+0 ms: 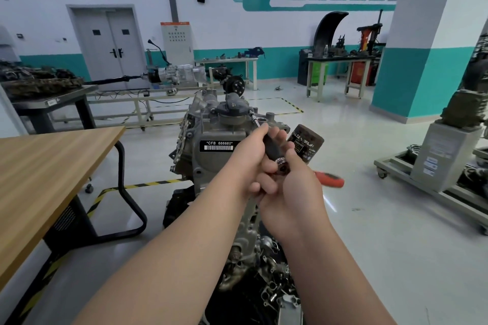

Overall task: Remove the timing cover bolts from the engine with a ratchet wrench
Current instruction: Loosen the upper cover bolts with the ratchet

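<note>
The grey engine (211, 140) stands in front of me, its timing cover bearing a black label "CFB 666660". My left hand (253, 155) grips a black-handled extension driver (273, 148) whose chrome shaft tip (253, 116) reaches the top of the cover; the bolt it meets is hidden. My right hand (287, 190) holds the ratchet wrench at its chrome head (281, 163), fitted on the driver's rear end. The wrench's orange handle (330, 178) sticks out to the right, blurred.
A brown oil filter (307, 144) juts from the engine's right side, just behind my hands. A wooden table (47, 169) stands at left. An engine stand with a grey base (435, 158) is at right. Loose metal parts (266, 285) lie below the engine.
</note>
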Demonstrator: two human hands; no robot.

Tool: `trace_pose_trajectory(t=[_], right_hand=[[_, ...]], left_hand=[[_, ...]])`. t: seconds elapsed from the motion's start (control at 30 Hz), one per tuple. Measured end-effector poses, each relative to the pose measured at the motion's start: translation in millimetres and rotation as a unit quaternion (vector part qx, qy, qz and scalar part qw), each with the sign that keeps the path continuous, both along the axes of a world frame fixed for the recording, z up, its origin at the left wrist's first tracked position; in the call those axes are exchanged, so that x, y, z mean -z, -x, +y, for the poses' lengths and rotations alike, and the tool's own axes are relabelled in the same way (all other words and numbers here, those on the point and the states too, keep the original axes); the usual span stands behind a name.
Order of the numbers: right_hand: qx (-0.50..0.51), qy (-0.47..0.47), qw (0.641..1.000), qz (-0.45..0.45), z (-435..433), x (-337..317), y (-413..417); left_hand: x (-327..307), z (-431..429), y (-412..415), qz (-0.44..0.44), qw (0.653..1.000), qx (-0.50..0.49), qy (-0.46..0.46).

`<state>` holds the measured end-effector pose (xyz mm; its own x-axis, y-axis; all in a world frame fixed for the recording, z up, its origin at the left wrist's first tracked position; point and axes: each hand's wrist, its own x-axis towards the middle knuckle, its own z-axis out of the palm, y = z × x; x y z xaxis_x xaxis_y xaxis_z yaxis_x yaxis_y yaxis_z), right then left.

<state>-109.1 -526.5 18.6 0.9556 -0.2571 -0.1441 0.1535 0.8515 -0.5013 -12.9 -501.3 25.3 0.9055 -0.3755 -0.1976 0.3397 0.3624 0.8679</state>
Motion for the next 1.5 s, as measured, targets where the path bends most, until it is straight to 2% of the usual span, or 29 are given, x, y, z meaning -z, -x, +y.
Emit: trace_pose_trajectory(t=[0.1,0.17,0.23,0.33,0.4,0.47,0.5,0.57,0.6,0.63,0.67,0.7,0.73,0.77,0.8,0.83,0.9,1.03,1.1,1.17,1.27,1.37,1.43,1.5], right_hand=[[-0.065,-0.132,0.989,-0.001,-1,0,4],[-0.077,-0.142,0.987,0.003,-2,1,6],[-0.072,-0.111,0.991,0.004,-2,1,6],[-0.046,-0.026,0.999,-0.002,-3,-2,5],[-0.019,0.07,0.997,0.0,-5,-1,4],[0.011,0.209,0.978,0.017,-9,0,2],[0.026,0.288,0.957,0.026,-12,0,2],[0.053,0.454,0.888,0.048,-19,-2,2],[0.066,0.542,0.836,0.06,-23,-3,3],[0.076,0.631,0.769,0.065,-26,-5,5],[0.081,0.718,0.688,0.069,-28,-6,6],[0.086,0.79,0.602,0.075,-28,-7,7],[0.099,0.837,0.532,0.082,-27,-9,8],[0.113,0.861,0.487,0.09,-26,-10,8],[0.118,0.87,0.469,0.094,-24,-11,7],[0.114,0.869,0.472,0.093,-23,-12,7],[0.087,0.842,0.527,0.073,-22,-13,6],[0.076,0.714,0.694,0.061,-20,-8,1],[0.09,0.62,0.778,0.053,-17,-1,-2],[0.095,0.522,0.847,0.039,-12,6,-6],[0.087,0.391,0.916,0.026,-4,17,-8],[0.056,0.18,0.982,-0.026,2,18,-6],[0.017,0.042,0.997,-0.061,3,17,-3],[-0.014,-0.047,0.996,-0.08,5,16,-1]], left_hand=[[1,0,-2,-0.021,0.999,-0.022,-0.028],[1,0,-3,-0.028,0.998,-0.036,-0.052],[0,-1,-3,-0.041,0.995,-0.052,-0.076],[-1,-3,-7,-0.048,0.994,-0.068,-0.076],[-1,-5,-9,-0.049,0.993,-0.062,-0.084],[-4,-5,-8,-0.044,0.992,-0.061,-0.099],[-6,-6,-8,-0.042,0.992,-0.061,-0.107],[-10,-7,-7,-0.036,0.99,-0.065,-0.121],[-12,-7,-5,-0.037,0.989,-0.065,-0.127],[-13,-7,-4,-0.036,0.99,-0.059,-0.124],[-14,-7,-2,-0.04,0.989,-0.051,-0.133],[-13,-7,-3,-0.042,0.988,-0.048,-0.14],[-13,-6,-3,-0.044,0.987,-0.048,-0.145],[-13,-4,-3,-0.045,0.986,-0.055,-0.152],[-13,-2,-4,-0.043,0.984,-0.058,-0.161],[-14,-1,-4,-0.033,0.986,-0.059,-0.154],[-16,-1,-5,-0.028,0.99,-0.055,-0.128],[-14,-1,-2,0.01,0.998,-0.046,-0.047],[-11,1,0,0.039,0.999,-0.032,0.016],[-8,3,1,0.046,0.998,-0.017,0.035],[-4,4,1,0.021,0.999,-0.016,0.021],[-4,3,5,0.005,1.0,-0.006,0.014],[-1,2,5,-0.015,1.0,-0.007,0.006],[1,1,4,-0.04,0.999,-0.016,-0.016]])
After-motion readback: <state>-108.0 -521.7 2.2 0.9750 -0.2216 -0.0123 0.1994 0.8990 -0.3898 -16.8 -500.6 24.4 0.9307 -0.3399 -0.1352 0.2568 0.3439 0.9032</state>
